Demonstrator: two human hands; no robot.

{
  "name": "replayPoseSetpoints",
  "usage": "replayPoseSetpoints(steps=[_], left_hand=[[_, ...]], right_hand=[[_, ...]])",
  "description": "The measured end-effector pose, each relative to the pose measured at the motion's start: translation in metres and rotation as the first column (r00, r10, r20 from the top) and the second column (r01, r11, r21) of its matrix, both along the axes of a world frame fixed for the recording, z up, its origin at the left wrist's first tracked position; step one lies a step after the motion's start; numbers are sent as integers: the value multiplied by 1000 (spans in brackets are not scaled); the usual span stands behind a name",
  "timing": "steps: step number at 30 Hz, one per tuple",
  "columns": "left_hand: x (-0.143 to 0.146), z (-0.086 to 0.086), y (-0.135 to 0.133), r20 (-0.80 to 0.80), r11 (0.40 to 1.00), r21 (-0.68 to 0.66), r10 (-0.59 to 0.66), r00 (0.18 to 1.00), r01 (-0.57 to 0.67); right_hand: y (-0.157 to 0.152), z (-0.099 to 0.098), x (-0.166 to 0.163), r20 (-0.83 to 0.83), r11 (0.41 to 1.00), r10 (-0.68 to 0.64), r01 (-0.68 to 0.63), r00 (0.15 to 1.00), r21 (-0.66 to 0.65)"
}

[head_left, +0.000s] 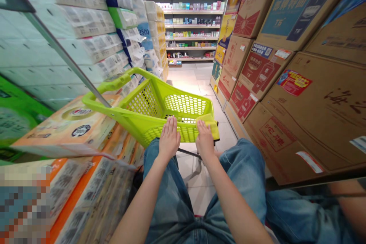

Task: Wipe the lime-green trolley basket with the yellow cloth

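Observation:
A lime-green plastic shopping cart basket [183, 93] with perforated walls stands sideways in front of my knees, its handle end to the left. My left hand [170, 135] lies on the near rim, fingers stretched out and close together, with nothing visible in it. At the right-hand corner, my right hand [204, 137] presses a yellow cloth [211, 125] over the rim, its fingers bent onto the fabric. Part of the cloth is hidden beneath that hand. Through the holes, the inside of the basket shows a few dark spots that I cannot make out.
Stacked cardboard cartons [305, 110] wall the right side. Wrapped paper packs [85, 19] rise on the left, above orange boxes [68, 126]. A metal pole [65, 53] slants across the cart handle. Stocked shelves [191, 26] stand at the aisle's far end. Another person's jeans [309, 215] show lower right.

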State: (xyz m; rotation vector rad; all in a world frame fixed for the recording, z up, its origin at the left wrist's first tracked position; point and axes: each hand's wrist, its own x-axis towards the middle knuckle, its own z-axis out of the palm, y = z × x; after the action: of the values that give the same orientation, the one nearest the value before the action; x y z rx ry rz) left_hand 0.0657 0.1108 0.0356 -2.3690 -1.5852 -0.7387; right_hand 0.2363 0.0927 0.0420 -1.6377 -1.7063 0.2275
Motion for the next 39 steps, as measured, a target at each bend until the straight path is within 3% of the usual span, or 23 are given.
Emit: replayPoseSetpoints(steps=[4, 7, 11, 18, 22, 27, 33, 36, 39], left_hand=[[-2, 0, 0, -11, 1000, -9, -12, 1000, 12], [-2, 1, 0, -24, 1000, -15, -6, 1000, 6], [-1, 2, 0, -29, 1000, -2, 5, 1000, -5], [0, 3, -2, -1, 1000, -3, 0, 1000, 0], [-1, 2, -2, -3, 1000, -12, -1, 1000, 1], [1, 0, -1, 22, 1000, -5, -4, 1000, 4], [0, 2, -2, 5, 1000, -28, -6, 1000, 6], [-1, 3, -2, -12, 999, -31, -8, 1000, 8], [0, 4, -2, -7, 1000, -21, -1, 1000, 1]], right_hand=[[17, 22, -52, 87, 984, 180, -178, 980, -23], [19, 21, -59, 100, 976, 216, -218, 971, 7], [10, 8, -29, 138, 967, 240, -248, 961, 49], [-6, -21, 40, 52, 994, 76, -80, 996, 73], [-10, -36, 56, -23, 997, -3, 5, 1000, 77], [-5, -21, 16, 35, 995, -77, 75, 996, 60], [13, 5, -59, 150, 990, 124, -133, 981, 49], [12, 1, -61, 178, 979, 165, -183, 970, 90], [2, -13, -36, 232, 966, 191, -225, 954, 127]])
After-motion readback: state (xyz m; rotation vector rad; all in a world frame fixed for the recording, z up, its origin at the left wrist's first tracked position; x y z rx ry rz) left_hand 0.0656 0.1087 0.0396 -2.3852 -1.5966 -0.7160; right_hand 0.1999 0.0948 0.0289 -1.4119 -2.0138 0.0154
